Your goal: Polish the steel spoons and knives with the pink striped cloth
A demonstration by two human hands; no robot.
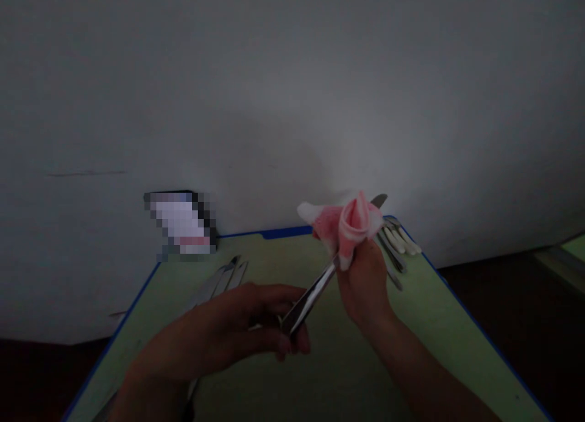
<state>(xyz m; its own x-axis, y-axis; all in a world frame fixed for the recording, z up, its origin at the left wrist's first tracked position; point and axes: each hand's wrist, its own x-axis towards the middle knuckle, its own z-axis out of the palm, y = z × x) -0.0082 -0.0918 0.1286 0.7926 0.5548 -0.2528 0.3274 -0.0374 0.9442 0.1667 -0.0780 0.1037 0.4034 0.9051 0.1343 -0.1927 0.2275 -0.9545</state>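
A metal table knife (315,294) is held slantwise above the table, its rounded tip up and to the right. The fingers and thumb of my left hand (228,327) are closed on its lower end. My right hand (365,282) grips a pink and white cloth (329,221) wrapped around the upper part of the knife. The cloth hides that stretch of metal and most of my right fingers. Only the tip shows beyond the cloth.
On the light green table (274,257) with blue edging, several metal knives (222,282) lie at left, partly behind my left arm. Cutlery with pale handles (395,236) lies at the back right. A blurred phone-like device (183,221) leans against the grey wall (283,92).
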